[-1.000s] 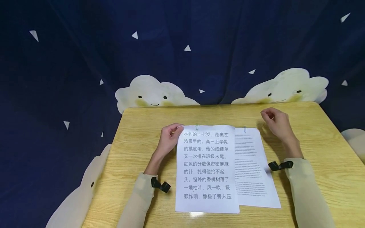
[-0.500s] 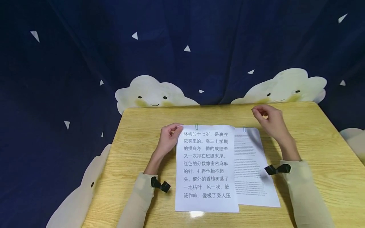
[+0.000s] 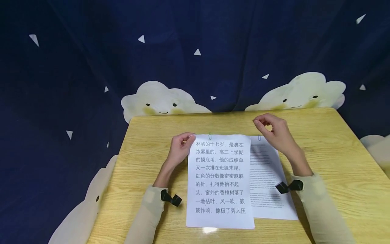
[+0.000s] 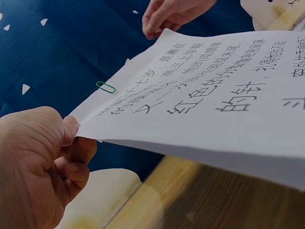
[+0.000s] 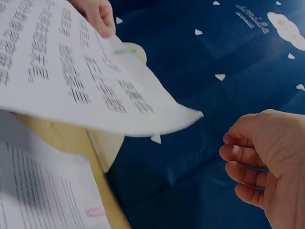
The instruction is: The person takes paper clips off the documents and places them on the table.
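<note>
Between thumb and fingers, my left hand [image 3: 180, 148] pinches the top left corner of a printed sheet [image 3: 219, 176] with large Chinese characters. That sheet is raised over the table, its free right corner curling in the right wrist view. A green paper clip [image 4: 106, 87] sits on its top edge. Behind it, partly covered, lies a second sheet [image 3: 268, 183] in small print; its paper clip [image 3: 259, 138] looks bluish from the head and pinkish [image 5: 96, 212] from the right wrist. My right hand [image 3: 274, 132], fingers loosely curled and holding nothing, hovers above the second sheet's top edge.
A wood-grain table [image 3: 152, 135] lies under the sheets. Dark blue cloth [image 3: 170, 61] with white triangles and smiling clouds hangs behind it and along the left side. Black straps with small blocks [image 3: 289, 186] are on both sleeved wrists.
My right hand has moved left, from beyond the second sheet's right edge to above its top edge. My left hand keeps its pinch on the front sheet, almost still.
</note>
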### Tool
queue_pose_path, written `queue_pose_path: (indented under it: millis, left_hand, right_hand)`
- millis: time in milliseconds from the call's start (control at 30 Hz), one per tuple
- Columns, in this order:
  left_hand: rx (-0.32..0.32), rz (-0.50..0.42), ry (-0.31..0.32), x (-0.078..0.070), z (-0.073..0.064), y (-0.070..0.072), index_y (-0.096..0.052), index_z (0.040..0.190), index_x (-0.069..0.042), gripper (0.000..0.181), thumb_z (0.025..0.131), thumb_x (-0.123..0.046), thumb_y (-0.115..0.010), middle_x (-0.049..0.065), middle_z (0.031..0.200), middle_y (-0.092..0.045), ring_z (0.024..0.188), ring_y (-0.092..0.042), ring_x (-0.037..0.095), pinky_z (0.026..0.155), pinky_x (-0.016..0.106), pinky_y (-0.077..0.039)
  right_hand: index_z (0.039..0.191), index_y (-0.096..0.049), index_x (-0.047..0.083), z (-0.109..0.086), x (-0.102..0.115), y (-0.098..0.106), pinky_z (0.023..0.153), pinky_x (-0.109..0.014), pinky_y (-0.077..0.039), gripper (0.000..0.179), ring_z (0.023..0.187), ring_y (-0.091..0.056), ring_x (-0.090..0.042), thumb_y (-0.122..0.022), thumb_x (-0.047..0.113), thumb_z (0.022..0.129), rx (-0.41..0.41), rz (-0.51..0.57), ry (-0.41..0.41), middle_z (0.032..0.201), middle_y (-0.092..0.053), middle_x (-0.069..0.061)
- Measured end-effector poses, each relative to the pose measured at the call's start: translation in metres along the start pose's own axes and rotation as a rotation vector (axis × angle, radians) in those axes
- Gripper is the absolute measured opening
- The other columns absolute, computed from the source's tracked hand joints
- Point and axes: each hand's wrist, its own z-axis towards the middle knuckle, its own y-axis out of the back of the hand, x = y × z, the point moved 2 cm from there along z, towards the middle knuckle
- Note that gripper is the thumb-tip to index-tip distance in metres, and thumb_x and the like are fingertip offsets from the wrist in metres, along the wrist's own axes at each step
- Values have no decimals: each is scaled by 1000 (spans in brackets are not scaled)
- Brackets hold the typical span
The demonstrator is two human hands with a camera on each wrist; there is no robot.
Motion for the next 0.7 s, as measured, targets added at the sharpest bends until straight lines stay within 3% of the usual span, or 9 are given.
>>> queue_pose_path:
  millis: [267,433,633,700]
  left_hand:
    - [5,-19,20,-1,-1,-3,-72,113,11,21,106,-4,-59,29,95,-74,59,-68,12,52,22,-55]
    - [9,-5,46,-3,-2,-5,-71,113,15,21,106,1,-57,32,95,-73,58,-67,13,52,22,-54]
    - [21,-1,31,-26,-6,-8,-71,112,16,19,104,3,-58,32,94,-73,61,-68,15,54,21,-54]
    - [26,-7,29,-25,-5,-10,-71,113,14,20,105,1,-58,31,95,-73,61,-68,16,54,22,-54]
  right_hand:
    - [106,-74,6,-1,22,-15,68,-19,-43,9,81,-58,-9,-71,2,98,62,25,70,94,-71,-1]
    - [109,-74,9,-4,32,-27,73,-21,-46,10,87,-60,-11,-72,8,99,132,24,64,100,-72,1]
    - [106,-74,11,-5,40,-36,77,-31,-49,10,87,-60,-12,-77,11,96,183,27,100,96,-70,4]
    - [107,-74,12,-5,41,-38,77,-33,-49,14,87,-60,-12,-80,13,94,201,19,106,95,-69,5]
